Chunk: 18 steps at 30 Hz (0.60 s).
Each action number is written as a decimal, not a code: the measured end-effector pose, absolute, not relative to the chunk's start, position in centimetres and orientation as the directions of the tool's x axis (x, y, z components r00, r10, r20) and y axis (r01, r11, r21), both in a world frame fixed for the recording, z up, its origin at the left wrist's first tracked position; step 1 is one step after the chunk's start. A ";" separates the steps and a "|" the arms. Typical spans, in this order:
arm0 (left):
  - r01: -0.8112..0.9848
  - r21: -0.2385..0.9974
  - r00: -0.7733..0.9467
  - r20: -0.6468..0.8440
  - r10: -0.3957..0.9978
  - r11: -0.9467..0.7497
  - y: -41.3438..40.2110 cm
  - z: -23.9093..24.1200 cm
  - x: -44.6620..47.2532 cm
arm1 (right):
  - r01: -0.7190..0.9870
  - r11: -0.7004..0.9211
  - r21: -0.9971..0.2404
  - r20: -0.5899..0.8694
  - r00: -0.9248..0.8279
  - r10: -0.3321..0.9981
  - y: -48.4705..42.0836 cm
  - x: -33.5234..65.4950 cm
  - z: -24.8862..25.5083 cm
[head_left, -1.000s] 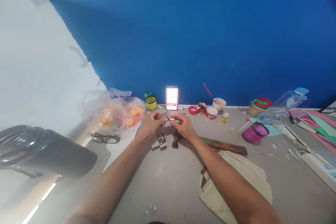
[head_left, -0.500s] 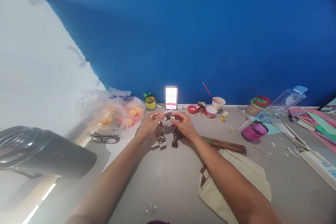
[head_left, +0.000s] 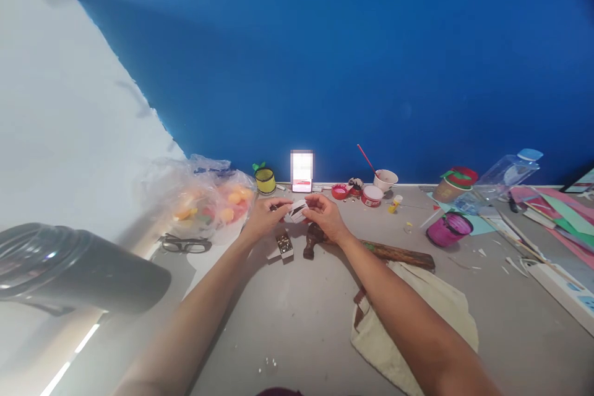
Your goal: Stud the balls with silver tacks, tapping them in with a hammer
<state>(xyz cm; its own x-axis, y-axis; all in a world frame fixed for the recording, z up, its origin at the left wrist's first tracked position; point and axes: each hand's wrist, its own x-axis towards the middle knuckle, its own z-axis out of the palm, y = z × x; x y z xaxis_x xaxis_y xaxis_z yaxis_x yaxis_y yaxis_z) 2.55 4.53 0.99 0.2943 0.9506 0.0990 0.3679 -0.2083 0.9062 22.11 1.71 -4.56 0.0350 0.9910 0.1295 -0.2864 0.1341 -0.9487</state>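
A: Where's the piece being handled?
B: The small white box (head_left: 297, 211) sits between the two hands. Take it as the centre of the clock.

A: And the fingers?
B: The left hand (head_left: 265, 218) comes in from the eight-to-nine side, thumb and fingertips pinching the box's near edge. The right hand (head_left: 327, 218) grips it from three o'clock, thumb in front, fingers curled behind. A dark strip crosses the box — too small to tell whether that's an opening.

A: What lies close by?
B: Toward half past six, an open box (head_left: 284, 245) of shiny, brass-coloured bits rests on the table (head_left: 297, 315). Toward half past five is the dark head of a hammer (head_left: 310, 247); its wooden handle runs under the right wrist and out between three and four.

A: Further round?
B: A pale cloth (head_left: 440, 303) lies at four o'clock, partly beneath the right forearm. A lit phone (head_left: 302, 178) stands at twelve, near the blue wall (head_left: 325, 62). A yellow container (head_left: 265, 180) is at ten.

A: And toward nine?
B: A clear plastic bag (head_left: 216, 201) with orange things inside. Between eight and nine come glasses (head_left: 185, 245) and, well beyond them, a dark grey bottle (head_left: 102, 269) — tilted in view.
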 end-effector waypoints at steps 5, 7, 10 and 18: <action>0.401 0.883 0.300 0.127 0.945 -0.246 4.5 1.0 2.7 | -0.306 0.123 -0.944 0.113 0.049 0.992 1.6 22.1 -4.2; 0.406 0.877 0.304 0.135 0.943 -0.256 4.5 0.8 2.7 | -0.306 0.120 -0.944 0.110 0.051 0.993 1.6 22.1 -4.2; 0.426 0.842 0.301 0.214 0.929 -0.332 4.6 0.5 2.8 | -0.303 0.122 -0.945 0.112 0.050 0.992 1.7 22.2 -4.3; 0.520 0.697 0.320 0.377 0.869 -0.494 3.9 0.2 3.6 | -0.242 0.195 -0.951 0.188 0.051 0.981 2.1 22.3 -5.2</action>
